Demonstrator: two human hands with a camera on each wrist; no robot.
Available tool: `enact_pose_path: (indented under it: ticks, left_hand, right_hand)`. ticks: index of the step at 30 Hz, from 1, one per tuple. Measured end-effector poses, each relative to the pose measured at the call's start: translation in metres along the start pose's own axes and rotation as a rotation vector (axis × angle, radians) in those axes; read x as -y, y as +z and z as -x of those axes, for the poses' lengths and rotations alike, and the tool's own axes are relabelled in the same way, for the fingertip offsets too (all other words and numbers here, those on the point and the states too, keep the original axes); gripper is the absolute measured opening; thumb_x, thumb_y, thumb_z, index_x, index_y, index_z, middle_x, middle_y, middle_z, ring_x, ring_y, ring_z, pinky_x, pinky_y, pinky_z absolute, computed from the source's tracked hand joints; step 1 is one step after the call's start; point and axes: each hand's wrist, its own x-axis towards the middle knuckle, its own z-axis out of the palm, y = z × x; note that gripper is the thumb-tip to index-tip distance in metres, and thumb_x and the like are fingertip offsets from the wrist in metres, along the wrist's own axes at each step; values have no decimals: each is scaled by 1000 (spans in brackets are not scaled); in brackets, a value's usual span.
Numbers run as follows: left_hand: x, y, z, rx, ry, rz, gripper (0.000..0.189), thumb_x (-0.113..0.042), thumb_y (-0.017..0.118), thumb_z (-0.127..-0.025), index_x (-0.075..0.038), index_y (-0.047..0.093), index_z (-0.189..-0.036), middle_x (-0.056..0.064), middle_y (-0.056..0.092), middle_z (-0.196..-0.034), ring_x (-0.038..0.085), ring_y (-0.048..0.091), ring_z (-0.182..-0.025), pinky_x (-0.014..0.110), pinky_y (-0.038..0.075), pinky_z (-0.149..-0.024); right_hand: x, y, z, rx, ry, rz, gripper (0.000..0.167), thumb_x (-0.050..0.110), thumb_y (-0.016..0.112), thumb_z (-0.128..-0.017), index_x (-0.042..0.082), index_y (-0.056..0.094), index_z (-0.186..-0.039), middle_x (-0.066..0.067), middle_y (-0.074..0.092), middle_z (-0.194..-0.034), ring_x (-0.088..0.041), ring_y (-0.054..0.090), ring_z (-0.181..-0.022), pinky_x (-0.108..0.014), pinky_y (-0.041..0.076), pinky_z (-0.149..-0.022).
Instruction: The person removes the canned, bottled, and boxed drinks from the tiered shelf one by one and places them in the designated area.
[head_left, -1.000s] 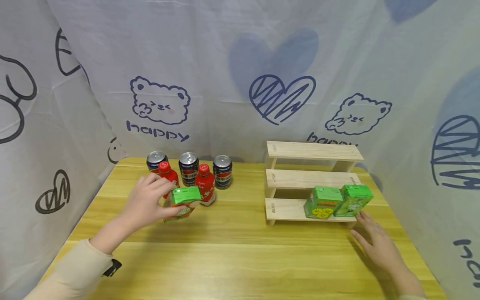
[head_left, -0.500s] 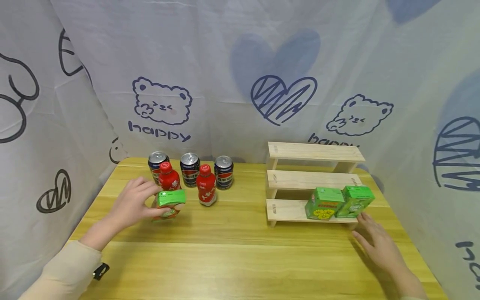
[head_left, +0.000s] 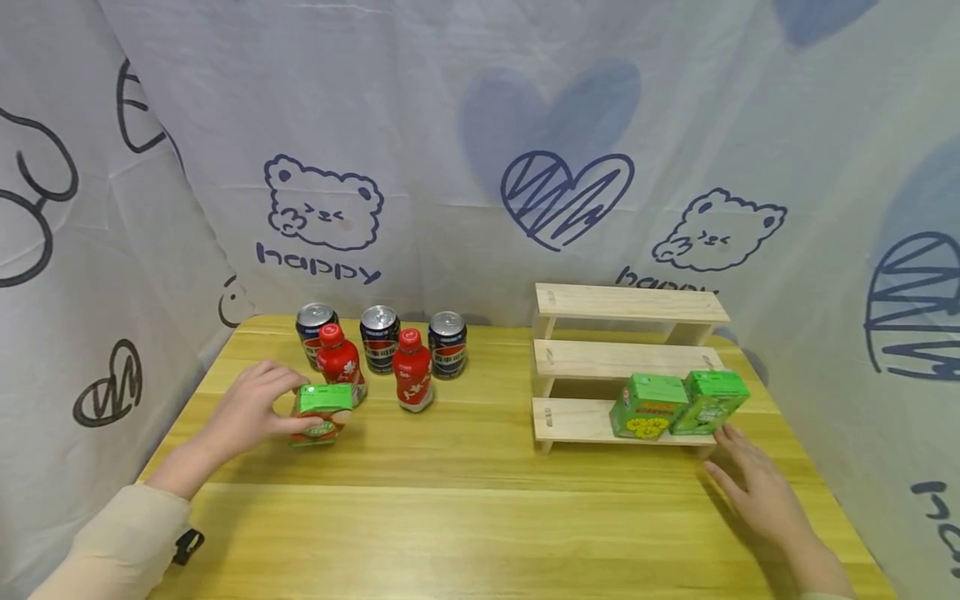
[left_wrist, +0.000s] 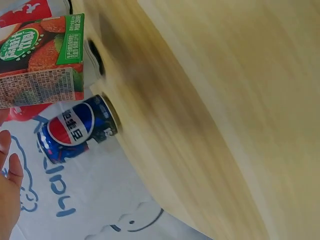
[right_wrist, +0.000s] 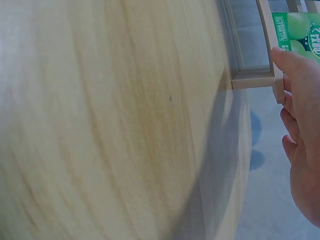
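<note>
My left hand [head_left: 247, 412] grips a juice carton [head_left: 321, 412] with a green top and strawberry pictures, thumb across its front and fingers behind. In the left wrist view, the carton [left_wrist: 40, 60] shows its printed side, with fingertips [left_wrist: 14, 170] at the left edge. A red-capped bottle [head_left: 341, 367] stands just behind it. My right hand [head_left: 757, 492] is at the right front corner of a three-tier wooden rack [head_left: 573, 418], fingertips by the lowest shelf's end and thumb spread apart. Two green cartons, one with yellow flowers [head_left: 649, 408] and one plain green [head_left: 708, 404], stand on that shelf.
Another red bottle [head_left: 413, 373] stands to the right of the first. Behind the bottles are dark blue cola cans, left [head_left: 315, 321], middle [head_left: 379, 337] and right [head_left: 447, 343]. A printed white cloth [head_left: 450, 208] hangs along the back and sides of the wooden table [head_left: 480, 517].
My left hand has moved left with the strawberry carton, away from in front of the bottles, uncovering the left bottle. The right hand has stayed by the rack.
</note>
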Motion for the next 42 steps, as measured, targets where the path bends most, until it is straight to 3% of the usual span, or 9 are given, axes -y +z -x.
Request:
enact_pose_path:
  ticks: [3,9,12,18,21,25,29,36,42]
  left_hand:
    - [3,0,3,7,-9,4,48,-36,91,-53,-13,69,-89,-5,68,-83,10,49,-80,33,41,-72]
    - [11,0,10,25,-25,5,49,-34,92,-53,-13,69,-91,-6,67,-83,9,49,-81,32,42,-72]
    - [15,1,12,28,-20,13,49,-34,92,-54,-13,69,-92,-6,68,-84,9,49,-81,31,42,-72]
    - [28,0,14,24,31,-19,50,-35,91,-54,-11,70,-92,-3,69,-85,14,54,-81,34,45,-71]
    - [34,-3,13,23,92,-48,51,-37,89,-54,-9,69,-92,-1,69,-85,17,54,-81,36,46,-70]
    - [41,-7,14,29,134,-99,53,-43,86,-56,-10,69,-93,0,70,-88,18,54,-82,37,47,-70]
    - [44,-11,18,51,136,-155,55,-48,84,-59,-10,70,-96,1,70,-91,19,55,-84,40,47,-69]
    - [47,-13,23,68,147,-215,58,-50,79,-62,-8,69,-100,5,70,-93,23,56,-85,39,44,-68]
    - [45,-15,23,88,114,-236,59,-50,79,-65,-7,67,-103,6,68,-96,26,58,-89,42,43,-70]
  right_hand:
    - [0,-1,-1,-8,-5,-4,58,29,57,-99,-3,40,-145,-29,35,-151,-43,27,-144,-31,0,-124]
    - [0,0,0,-27,-24,5,57,27,57,-98,-3,41,-144,-30,37,-149,-37,24,-147,-23,-3,-122]
    - [-1,0,0,-30,-25,4,57,27,57,-98,-3,42,-144,-30,37,-149,-42,27,-144,-22,-4,-121]
    - [-1,0,0,-32,-23,3,57,26,59,-98,-3,42,-144,-29,37,-149,-46,31,-141,-21,-3,-121]
    - [-1,0,0,-37,-24,4,57,25,59,-97,-2,42,-144,-30,38,-149,-45,30,-141,-20,-3,-121]
    - [-1,1,0,-36,-18,0,57,27,58,-98,-2,41,-145,-30,38,-149,-46,30,-142,-27,0,-123]
    - [0,1,0,-42,-14,1,57,26,58,-98,-1,42,-145,-30,38,-148,-47,32,-140,-37,6,-124]
    - [1,2,0,-52,-13,0,56,27,58,-98,-2,43,-144,-30,39,-147,-47,32,-140,-36,5,-124]
    - [1,3,0,-65,-3,-9,56,26,59,-97,-1,44,-143,-29,39,-148,-49,34,-138,-56,18,-118]
